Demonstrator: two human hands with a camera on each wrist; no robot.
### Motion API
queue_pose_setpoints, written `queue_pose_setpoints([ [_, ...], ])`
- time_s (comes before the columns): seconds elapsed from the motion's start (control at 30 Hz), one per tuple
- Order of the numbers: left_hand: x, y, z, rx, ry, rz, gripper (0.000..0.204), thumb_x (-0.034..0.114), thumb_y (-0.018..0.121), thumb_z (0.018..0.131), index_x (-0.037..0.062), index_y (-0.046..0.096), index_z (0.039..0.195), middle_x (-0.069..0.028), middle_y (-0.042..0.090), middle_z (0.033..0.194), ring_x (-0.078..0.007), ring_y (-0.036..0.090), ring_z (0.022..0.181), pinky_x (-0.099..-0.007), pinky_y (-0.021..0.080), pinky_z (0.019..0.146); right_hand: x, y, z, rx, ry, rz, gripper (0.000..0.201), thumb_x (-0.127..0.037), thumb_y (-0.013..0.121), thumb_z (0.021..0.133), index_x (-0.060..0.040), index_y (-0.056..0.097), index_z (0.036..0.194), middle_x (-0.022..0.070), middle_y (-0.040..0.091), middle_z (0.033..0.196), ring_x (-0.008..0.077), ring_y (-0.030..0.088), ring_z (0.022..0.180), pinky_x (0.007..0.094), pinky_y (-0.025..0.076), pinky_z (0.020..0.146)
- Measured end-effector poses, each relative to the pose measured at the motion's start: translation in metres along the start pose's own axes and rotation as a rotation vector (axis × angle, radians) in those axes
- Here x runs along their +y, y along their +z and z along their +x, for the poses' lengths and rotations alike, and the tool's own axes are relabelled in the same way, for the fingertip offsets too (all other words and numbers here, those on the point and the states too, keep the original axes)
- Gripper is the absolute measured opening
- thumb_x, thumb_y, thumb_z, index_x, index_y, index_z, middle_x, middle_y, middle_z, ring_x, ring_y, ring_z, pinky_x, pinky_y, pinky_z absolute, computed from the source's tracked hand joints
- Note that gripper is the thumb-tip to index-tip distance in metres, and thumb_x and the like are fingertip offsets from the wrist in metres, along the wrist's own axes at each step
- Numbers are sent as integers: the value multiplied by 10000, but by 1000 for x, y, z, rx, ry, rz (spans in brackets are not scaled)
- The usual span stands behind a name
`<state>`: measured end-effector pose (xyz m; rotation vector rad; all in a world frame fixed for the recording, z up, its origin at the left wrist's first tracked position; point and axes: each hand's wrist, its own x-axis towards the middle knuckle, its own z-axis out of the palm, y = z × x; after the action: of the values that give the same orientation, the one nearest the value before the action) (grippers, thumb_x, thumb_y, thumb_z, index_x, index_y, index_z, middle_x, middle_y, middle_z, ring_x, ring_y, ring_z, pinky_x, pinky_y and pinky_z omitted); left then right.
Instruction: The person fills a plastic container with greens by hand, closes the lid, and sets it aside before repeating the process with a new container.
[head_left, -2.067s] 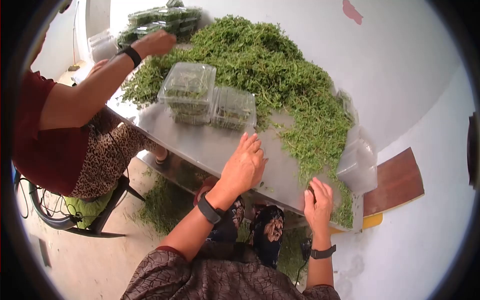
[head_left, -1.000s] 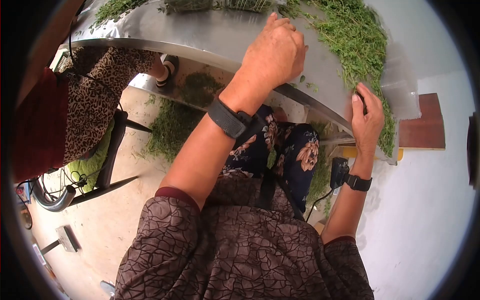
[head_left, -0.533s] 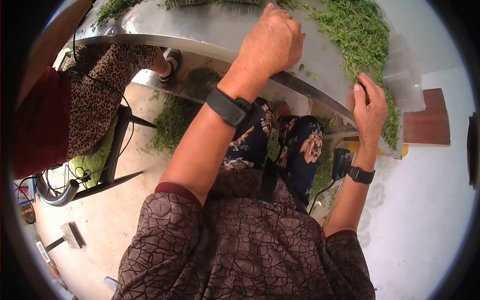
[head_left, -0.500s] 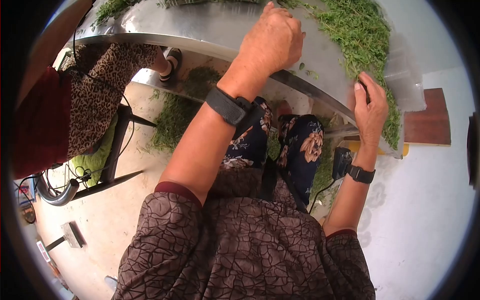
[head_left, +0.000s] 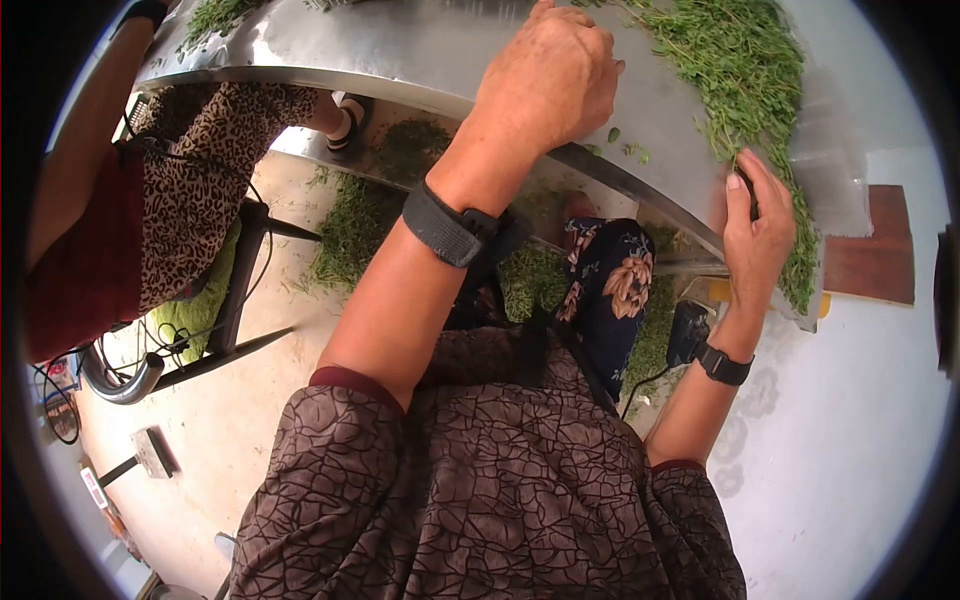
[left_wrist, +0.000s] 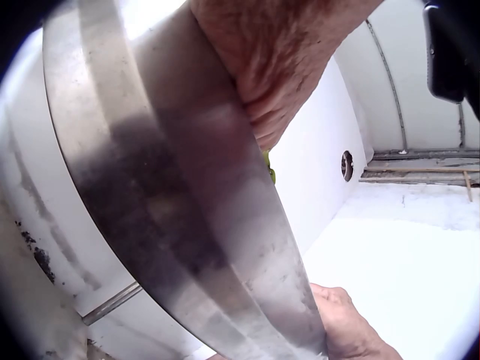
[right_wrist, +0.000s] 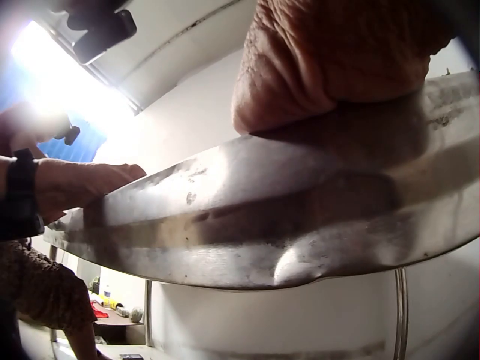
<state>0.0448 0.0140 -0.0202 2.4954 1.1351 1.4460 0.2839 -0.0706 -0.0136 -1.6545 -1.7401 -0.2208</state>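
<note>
two hands are seen at the metal table (head_left: 400, 45); by the right hand (head_left: 764, 235), set with bent fingers and thumb apart at the table's edge, the heap of green sprigs (head_left: 740, 60) is touched at the fingertips; the left hand (head_left: 550, 80) is curled over the edge, its fingers partly hidden; whether anything is gripped by either cannot be told; the heap is flanked by a clear plastic container (head_left: 830, 185), with a brown board (head_left: 870, 245) beyond; the wrist views are largely blocked by the table's rim; the heap is cut off above.
</note>
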Motion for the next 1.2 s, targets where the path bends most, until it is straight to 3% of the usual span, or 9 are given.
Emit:
queue_pose_setpoints([
  [0.33, -1, -4, 4, -24, -24, -35, 154, 36, 599, 804, -13, 511, 687, -190, 546, 709, -385, 571, 802, -559, 395, 981, -3, 1, -1, 14, 7, -10, 241, -140, 653, 834, -58, 682, 1058, 74, 673, 1100, 232, 605, 1022, 335, 497, 849],
  [0.5, 4, -9, 7, -12, -14, -24, 150, 17, 587, 801, -17, 518, 672, -186, 552, 697, -385, 575, 775, -563, 395, 982, -3, 1, 0, 55, -94, -50, 214, -117, 662, 810, -43, 687, 1009, 83, 685, 1067, 244, 610, 1015, 345, 492, 872],
  [0.67, 9, -12, 9, -33, -99, -47, 151, 17, 576, 811, -33, 532, 676, -192, 580, 715, -380, 589, 759, -560, 390, 993, -4, 1, 0, 42, -51, -40, 215, -123, 664, 806, -39, 686, 1002, 84, 685, 1073, 250, 606, 1027, 354, 485, 891],
  [1.13, 6, -11, 8, -46, -60, 14, 141, 25, 583, 812, -31, 538, 691, -194, 580, 731, -378, 593, 771, -551, 393, 1003, -8, -1, 0, 18, -10, -20, 220, -120, 653, 818, -36, 679, 1019, 80, 680, 1088, 254, 602, 1045, 360, 479, 904],
  [1.2, 7, -12, 10, -42, -49, 2, 142, 23, 587, 810, -31, 535, 690, -193, 579, 730, -377, 594, 771, -551, 393, 1005, -4, -1, 1, 20, -97, -116, 228, -122, 655, 819, -44, 679, 1031, 78, 679, 1092, 252, 603, 1044, 357, 481, 902],
])
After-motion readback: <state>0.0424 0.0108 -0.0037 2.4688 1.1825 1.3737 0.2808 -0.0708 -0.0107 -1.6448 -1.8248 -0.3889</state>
